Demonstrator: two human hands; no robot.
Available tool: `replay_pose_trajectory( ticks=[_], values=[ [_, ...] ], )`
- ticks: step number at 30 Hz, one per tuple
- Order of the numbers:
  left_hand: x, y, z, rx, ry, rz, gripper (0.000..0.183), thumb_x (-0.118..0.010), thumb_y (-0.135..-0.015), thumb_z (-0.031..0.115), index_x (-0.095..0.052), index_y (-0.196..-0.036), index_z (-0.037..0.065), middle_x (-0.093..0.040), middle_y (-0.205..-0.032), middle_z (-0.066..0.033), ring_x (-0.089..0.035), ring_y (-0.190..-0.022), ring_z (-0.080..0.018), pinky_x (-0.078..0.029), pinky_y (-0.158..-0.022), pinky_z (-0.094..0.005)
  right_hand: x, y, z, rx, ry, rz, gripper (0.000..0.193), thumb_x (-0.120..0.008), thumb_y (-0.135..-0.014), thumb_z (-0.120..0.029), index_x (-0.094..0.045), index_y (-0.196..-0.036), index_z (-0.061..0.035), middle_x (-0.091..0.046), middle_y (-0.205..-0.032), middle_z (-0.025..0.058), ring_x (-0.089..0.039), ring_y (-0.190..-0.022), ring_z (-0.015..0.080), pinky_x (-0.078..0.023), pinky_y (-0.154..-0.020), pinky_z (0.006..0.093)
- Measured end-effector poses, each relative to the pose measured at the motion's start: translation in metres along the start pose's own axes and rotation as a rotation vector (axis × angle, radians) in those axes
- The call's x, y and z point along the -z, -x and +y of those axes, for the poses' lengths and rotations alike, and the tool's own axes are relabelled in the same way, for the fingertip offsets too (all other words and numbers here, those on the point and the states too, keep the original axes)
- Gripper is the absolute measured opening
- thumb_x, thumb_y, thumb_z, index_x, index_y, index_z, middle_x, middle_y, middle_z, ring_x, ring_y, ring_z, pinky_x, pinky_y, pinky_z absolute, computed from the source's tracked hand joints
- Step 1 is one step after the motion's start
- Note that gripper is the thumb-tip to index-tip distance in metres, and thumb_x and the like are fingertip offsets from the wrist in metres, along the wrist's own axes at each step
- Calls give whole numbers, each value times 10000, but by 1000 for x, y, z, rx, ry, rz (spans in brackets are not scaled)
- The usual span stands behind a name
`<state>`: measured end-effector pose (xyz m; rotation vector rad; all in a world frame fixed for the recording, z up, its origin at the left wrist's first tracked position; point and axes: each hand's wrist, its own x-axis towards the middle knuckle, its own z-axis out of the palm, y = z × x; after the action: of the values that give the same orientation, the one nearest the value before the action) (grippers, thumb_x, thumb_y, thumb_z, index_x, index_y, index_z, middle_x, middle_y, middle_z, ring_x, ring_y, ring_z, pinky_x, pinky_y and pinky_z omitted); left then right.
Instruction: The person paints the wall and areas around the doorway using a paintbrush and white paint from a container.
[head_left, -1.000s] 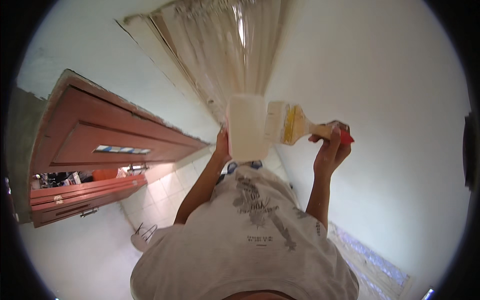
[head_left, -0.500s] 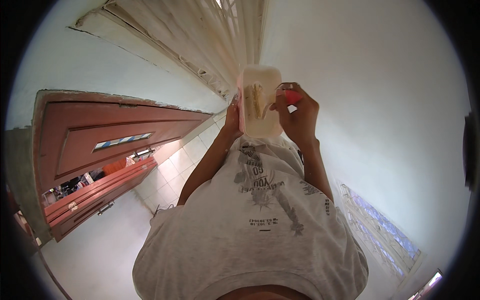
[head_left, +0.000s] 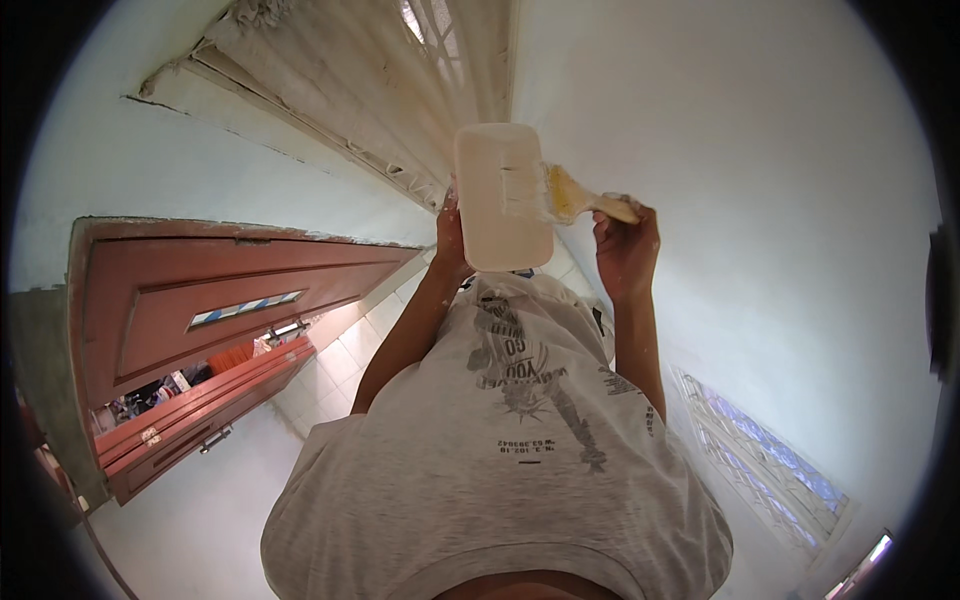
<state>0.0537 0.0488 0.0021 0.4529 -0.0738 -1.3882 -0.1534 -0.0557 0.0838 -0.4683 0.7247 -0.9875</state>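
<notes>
My left hand (head_left: 452, 235) grips the left side of a pale rectangular plastic tub (head_left: 464, 190), its fingers partly hidden by the wall. Smooth cream-coloured paint (head_left: 500, 220) fills the inside, with a few short streaks on its surface. To the right, my right hand (head_left: 630, 245) is closed on the wooden handle of a flat paintbrush (head_left: 578, 197). The brush lies nearly level, its wet yellowish bristles against the tub's right rim. White specks dot my forearms and hands.
A pale wall (head_left: 760, 180) rises close on the right, with a patterned grille window (head_left: 770, 460) lower down. Long beige curtains (head_left: 370, 90) hang ahead. At left are a reddish-brown door (head_left: 160, 330) and light floor tiles (head_left: 340, 365).
The brush has come up out of the paint and over to the right rim, turning level. My right hand has moved right and slightly down; the tub has shifted a little left.
</notes>
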Motion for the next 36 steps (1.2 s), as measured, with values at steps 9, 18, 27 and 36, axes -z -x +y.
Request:
replay_pose_trajectory(
  ticks=[9, 18, 27, 36],
  values=[
    [5, -6, -7, -16, -241, 18, 575, -341, -1031, 468, -374, -1474, 103, -551, -1354, -136, -589, -1199, -313, -519, -1002, -508, -39, 38, -35, 453, 633, -87, 308, -442, -1016, -161, -608, -960, 93, -665, -824, 161, -691, -649, 236, -542, -602, 302],
    [8, -16, -25, 79, -286, -78, 637, -278, -1037, 535, -349, -1485, 88, -503, -1404, -169, -567, -1230, -338, -526, -1003, -489, -60, 17, -1, 518, 1156, -333, 117, -547, -944, -25, -626, -912, 55, -676, -785, 108, -700, -641, 158, -549, -556, 284],
    [-8, -7, -20, 82, -27, -39, 607, -322, -1037, 530, -426, -1438, 87, -559, -1340, -149, -599, -1186, -304, -537, -977, -489, -5, 13, -41, 274, 571, -89, 274, -551, -976, -201, -620, -918, 57, -674, -821, 134, -669, -623, 221, -530, -575, 301],
    [-6, -20, -17, 84, 129, -104, 579, -356, -1034, 507, -429, -1442, 102, -581, -1322, -108, -624, -1146, -282, -555, -944, -477, 69, 19, 10, -218, -28, -236, 222, -608, -854, -12, -620, -1059, 74, -678, -979, 216, -676, -733, 243, -542, -627, 267]
  ],
)
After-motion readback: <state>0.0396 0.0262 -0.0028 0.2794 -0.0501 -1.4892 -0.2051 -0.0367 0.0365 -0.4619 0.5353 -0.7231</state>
